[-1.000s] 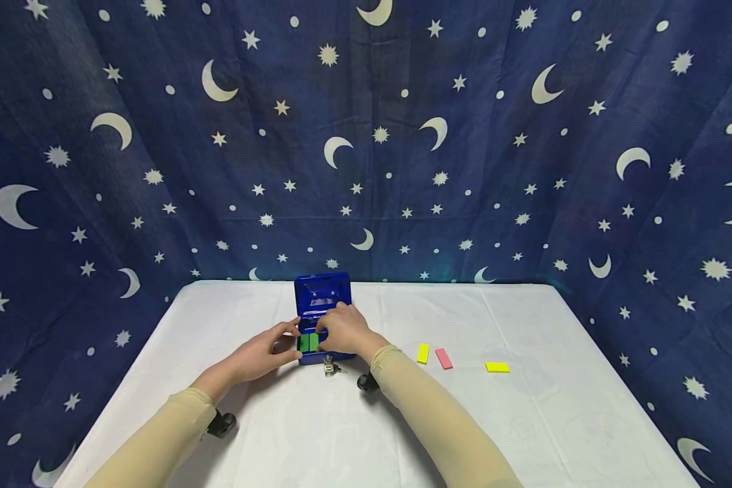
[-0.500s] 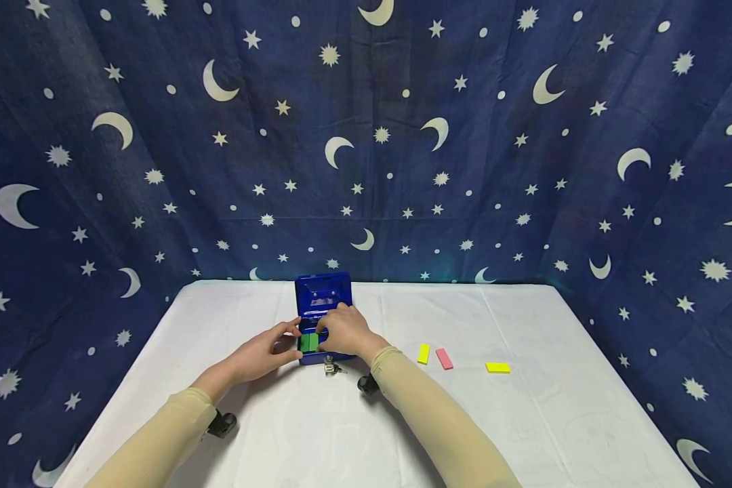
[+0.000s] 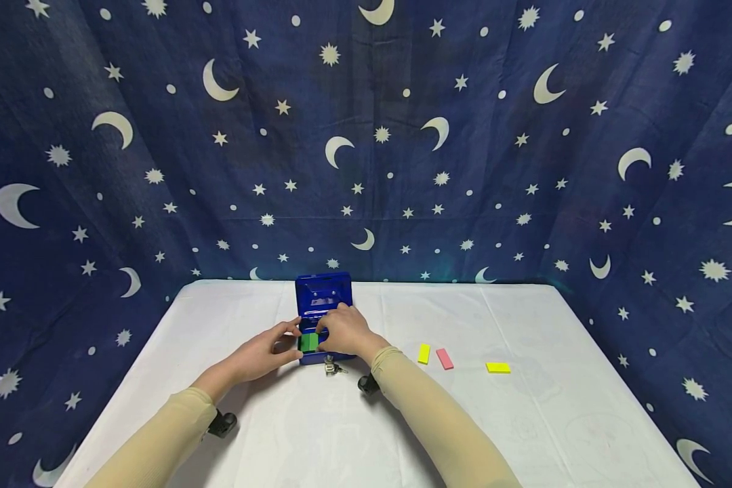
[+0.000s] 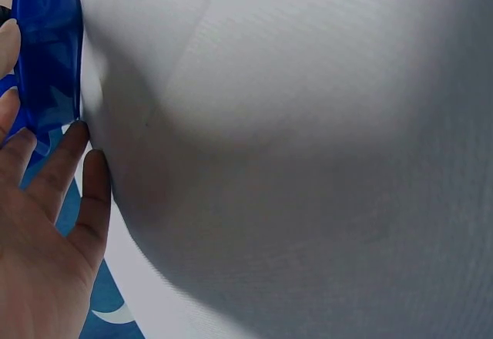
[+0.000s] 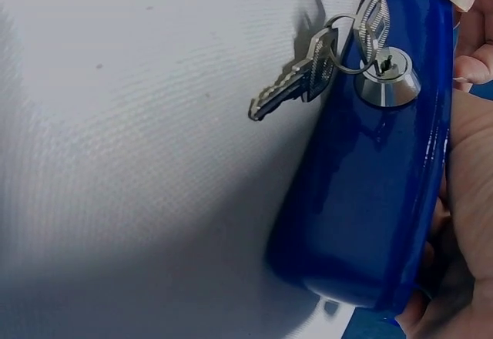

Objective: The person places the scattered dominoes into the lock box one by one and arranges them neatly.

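At the left end of the blue box (image 3: 308,360), the left hand (image 3: 253,356) touches it, thumb and fingers spread wide apart. The box sits on the white-covered table (image 3: 293,434), its lid (image 3: 323,293) raised at the back. In its left part lie two green blocks (image 3: 309,342), side by side. Keys on a ring (image 5: 312,65) are by the lock (image 5: 387,85) on its front wall. The right hand (image 3: 346,330) reaches into the box, just beside the green blocks; whether its fingers pinch anything I cannot tell. Right of the box lie a yellow block (image 3: 423,354), then a pink block (image 3: 444,358) near it, and farthest from the box another yellow block (image 3: 498,368).
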### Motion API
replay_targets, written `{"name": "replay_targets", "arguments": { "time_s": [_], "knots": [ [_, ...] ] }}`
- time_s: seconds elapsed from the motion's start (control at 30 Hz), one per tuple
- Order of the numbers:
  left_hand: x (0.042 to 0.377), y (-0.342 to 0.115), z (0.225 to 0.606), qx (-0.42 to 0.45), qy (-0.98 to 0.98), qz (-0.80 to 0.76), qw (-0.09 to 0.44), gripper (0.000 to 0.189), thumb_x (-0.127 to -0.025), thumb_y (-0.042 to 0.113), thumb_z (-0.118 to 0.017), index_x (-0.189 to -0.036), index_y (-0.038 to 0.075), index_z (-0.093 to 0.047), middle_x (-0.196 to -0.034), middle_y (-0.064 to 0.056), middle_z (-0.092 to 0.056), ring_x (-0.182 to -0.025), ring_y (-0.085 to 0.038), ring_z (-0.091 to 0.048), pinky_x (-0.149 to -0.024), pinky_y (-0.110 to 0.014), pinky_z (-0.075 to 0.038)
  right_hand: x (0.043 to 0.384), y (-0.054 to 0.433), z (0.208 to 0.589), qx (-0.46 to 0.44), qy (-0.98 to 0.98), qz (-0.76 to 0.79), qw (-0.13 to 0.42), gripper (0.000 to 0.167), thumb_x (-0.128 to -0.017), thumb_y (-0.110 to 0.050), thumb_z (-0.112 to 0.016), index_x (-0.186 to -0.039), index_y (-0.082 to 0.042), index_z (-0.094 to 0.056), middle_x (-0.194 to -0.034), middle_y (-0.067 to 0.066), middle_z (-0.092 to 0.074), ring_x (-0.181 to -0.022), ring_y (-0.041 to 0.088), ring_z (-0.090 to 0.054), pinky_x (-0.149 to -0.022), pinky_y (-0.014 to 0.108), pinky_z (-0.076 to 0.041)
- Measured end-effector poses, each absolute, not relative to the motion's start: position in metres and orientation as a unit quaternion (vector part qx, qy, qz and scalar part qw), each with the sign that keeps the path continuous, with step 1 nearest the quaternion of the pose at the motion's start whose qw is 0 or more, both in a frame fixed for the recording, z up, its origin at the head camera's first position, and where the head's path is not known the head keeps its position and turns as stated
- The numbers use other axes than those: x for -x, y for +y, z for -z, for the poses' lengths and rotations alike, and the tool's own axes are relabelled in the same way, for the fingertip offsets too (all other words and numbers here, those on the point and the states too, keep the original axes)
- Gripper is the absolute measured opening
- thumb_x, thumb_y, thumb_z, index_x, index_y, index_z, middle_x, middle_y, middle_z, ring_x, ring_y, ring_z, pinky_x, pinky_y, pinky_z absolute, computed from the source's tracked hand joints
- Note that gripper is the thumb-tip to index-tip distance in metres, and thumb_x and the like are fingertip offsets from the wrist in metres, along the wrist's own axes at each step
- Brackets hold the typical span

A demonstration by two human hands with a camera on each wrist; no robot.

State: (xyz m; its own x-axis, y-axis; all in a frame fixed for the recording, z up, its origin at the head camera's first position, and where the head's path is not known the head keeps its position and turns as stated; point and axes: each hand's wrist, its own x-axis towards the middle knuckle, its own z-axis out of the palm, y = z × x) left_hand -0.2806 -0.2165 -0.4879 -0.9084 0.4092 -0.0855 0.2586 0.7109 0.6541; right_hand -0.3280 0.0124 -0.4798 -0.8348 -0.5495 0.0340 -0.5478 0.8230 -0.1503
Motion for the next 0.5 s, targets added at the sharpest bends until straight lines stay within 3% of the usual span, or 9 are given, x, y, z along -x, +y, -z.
{"name": "replay_targets", "arguments": {
  "time_s": [0.5],
  "knots": [
    [0.2820, -0.2180, 0.4886, -0.192, 0.911, -0.345, 0.117, 0.044, -0.097, 0.044, -0.068, -0.132, 0.022, -0.054, -0.165, 0.010, -0.026, -0.142, -0.025, -0.043, -0.111, -0.057, -0.037, 0.3266, 0.0133, 0.4781, 0.288, 0.955, 0.073, 0.007, 0.037, -0.080, -0.052, -0.083, -0.111, -0.031, -0.078, -0.110, -0.013, -0.072, -0.090, 0.012, -0.048, -0.082, 0.031, -0.041]
  ]
}}
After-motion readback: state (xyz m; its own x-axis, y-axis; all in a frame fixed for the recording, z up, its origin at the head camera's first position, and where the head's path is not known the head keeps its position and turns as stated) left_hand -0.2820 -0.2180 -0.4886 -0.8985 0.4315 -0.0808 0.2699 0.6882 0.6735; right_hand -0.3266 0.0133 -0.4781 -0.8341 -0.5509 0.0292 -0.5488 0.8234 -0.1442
